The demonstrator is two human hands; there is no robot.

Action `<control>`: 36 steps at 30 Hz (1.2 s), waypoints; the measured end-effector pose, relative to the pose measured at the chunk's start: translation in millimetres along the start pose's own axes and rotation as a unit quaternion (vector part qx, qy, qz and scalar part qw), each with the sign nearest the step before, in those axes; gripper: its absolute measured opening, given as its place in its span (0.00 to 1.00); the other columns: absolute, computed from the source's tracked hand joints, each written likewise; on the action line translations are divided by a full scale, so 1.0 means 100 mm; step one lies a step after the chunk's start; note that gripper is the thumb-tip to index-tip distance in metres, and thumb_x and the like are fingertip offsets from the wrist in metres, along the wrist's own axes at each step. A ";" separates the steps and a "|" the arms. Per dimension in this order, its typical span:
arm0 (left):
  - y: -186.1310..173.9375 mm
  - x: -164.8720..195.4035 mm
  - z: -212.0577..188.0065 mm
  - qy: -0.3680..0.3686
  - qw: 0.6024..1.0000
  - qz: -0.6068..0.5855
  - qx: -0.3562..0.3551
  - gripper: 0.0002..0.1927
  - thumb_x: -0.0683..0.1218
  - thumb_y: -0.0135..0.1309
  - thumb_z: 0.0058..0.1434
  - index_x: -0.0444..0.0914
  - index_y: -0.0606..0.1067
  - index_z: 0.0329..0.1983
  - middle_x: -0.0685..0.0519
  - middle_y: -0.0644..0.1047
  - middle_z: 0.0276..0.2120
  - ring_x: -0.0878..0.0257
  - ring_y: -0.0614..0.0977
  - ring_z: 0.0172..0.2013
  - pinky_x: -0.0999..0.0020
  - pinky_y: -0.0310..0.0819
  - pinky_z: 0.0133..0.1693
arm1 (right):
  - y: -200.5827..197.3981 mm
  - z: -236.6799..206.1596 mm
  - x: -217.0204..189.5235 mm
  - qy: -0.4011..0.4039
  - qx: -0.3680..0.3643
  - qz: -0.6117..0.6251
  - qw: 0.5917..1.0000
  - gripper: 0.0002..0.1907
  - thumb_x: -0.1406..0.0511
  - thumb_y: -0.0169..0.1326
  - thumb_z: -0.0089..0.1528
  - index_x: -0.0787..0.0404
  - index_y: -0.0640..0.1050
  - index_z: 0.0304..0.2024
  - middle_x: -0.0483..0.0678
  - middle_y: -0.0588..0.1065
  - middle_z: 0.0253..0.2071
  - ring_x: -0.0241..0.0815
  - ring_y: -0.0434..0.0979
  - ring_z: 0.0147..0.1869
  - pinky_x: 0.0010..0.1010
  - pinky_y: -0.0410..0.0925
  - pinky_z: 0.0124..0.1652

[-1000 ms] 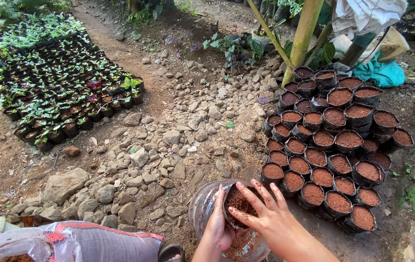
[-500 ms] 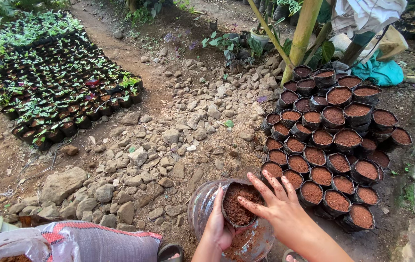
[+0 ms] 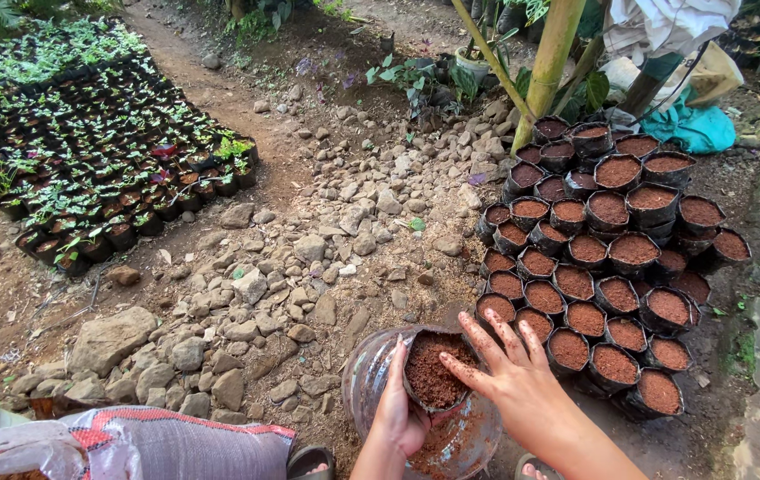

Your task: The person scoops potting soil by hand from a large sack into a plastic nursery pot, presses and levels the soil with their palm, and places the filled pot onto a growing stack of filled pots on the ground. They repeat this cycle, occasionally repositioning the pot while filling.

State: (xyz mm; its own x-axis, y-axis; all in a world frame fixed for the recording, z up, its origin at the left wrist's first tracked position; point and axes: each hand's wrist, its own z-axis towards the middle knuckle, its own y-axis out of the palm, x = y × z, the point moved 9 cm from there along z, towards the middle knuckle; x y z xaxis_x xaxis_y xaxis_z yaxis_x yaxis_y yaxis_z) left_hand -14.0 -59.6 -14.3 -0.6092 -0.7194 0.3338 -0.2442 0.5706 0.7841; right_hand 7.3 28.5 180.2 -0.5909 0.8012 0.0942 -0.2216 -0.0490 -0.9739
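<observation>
The left hand (image 3: 400, 418) is gripping a black bag (image 3: 433, 372) full of soil, holding it over a clear bowl (image 3: 371, 373). The right hand (image 3: 509, 378) is resting open on the bag's rim, fingers spread. More filled bags (image 3: 615, 267) are standing just beside.

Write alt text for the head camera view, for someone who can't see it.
Two bare hands work at a small black grow bag of reddish-brown soil, held over a clear plastic container: the left hand grips its side, the right hand spreads open at its rim. Filled bags cluster at right; seedling bags sit beyond a stony path.
</observation>
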 end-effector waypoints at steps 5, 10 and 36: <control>0.00 0.00 0.02 0.007 1.000 -0.017 -0.014 0.37 0.71 0.42 0.62 0.44 0.72 0.65 0.47 0.82 0.56 0.50 0.84 0.53 0.41 0.82 0.50 | 0.00 0.02 0.03 0.028 0.002 -0.024 0.999 0.46 0.74 0.51 0.46 0.38 0.70 0.67 0.53 0.50 0.77 0.64 0.46 0.78 0.66 0.43 0.67; -0.01 0.01 0.00 0.006 1.000 -0.013 0.008 0.35 0.70 0.42 0.62 0.47 0.72 0.65 0.50 0.81 0.56 0.51 0.84 0.54 0.40 0.81 0.50 | -0.06 0.04 0.02 0.029 0.038 -0.019 0.999 0.42 0.73 0.51 0.49 0.40 0.68 0.67 0.53 0.51 0.78 0.62 0.47 0.76 0.61 0.43 0.67; -0.09 -0.12 0.08 -0.023 0.998 0.054 0.007 0.36 0.73 0.46 0.59 0.49 0.77 0.61 0.53 0.84 0.52 0.57 0.86 0.49 0.51 0.81 0.47 | 0.00 0.03 -0.14 0.003 0.060 0.012 0.998 0.35 0.70 0.48 0.53 0.38 0.72 0.63 0.54 0.52 0.75 0.63 0.49 0.75 0.62 0.43 0.66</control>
State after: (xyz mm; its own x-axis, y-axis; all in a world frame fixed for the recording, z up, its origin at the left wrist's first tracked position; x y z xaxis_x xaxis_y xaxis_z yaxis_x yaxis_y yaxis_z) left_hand -10.4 -53.3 -29.5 -0.6665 -0.6347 0.3911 -0.1858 0.6494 0.7374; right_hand 13.1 15.1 179.9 -0.5921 0.8028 0.0703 -0.2997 -0.1384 -0.9440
